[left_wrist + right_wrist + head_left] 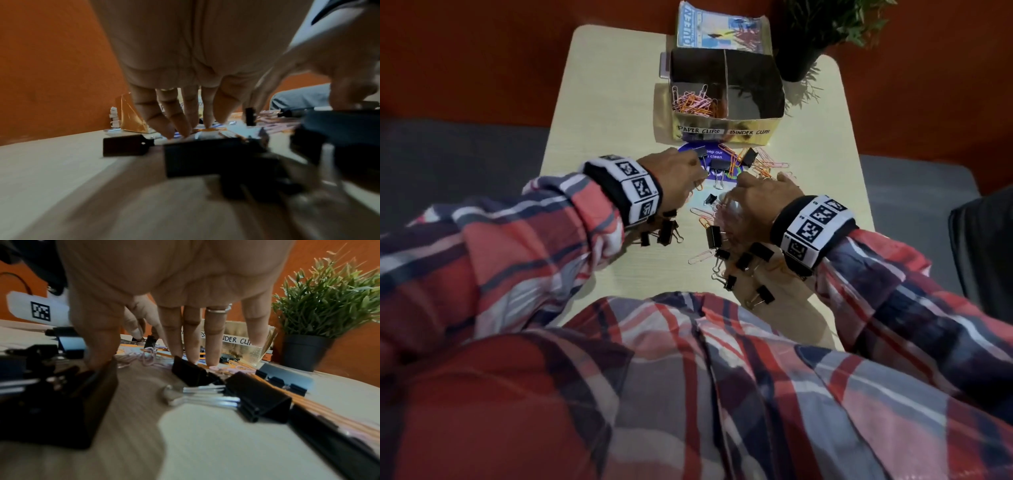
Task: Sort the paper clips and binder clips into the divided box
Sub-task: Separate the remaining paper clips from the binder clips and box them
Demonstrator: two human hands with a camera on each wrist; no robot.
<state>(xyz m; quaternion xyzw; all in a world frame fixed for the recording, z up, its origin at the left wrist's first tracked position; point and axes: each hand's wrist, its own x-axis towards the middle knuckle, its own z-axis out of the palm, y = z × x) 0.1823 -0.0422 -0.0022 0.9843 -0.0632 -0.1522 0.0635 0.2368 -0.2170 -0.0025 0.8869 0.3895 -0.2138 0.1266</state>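
Observation:
The gold divided box (722,132) stands at the far middle of the table, labelled PAPER CLIPS on the left and BINDER CLIPS on the right. Pink and orange paper clips (693,102) lie in its left compartment; the right one looks dark and bare. Black binder clips (714,236) and loose paper clips (767,164) are scattered in front of it. My left hand (681,171) reaches down with straight fingers (183,126) touching clips on the table. My right hand (760,197) hovers palm down, straight fingertips (211,360) resting among paper clips, holding nothing.
A potted plant (808,44) stands at the far right corner beside the box. The box's printed lid (719,31) stands up behind it. A round blue sticker (719,171) lies under the clips. More binder clips (667,231) sit below my left wrist.

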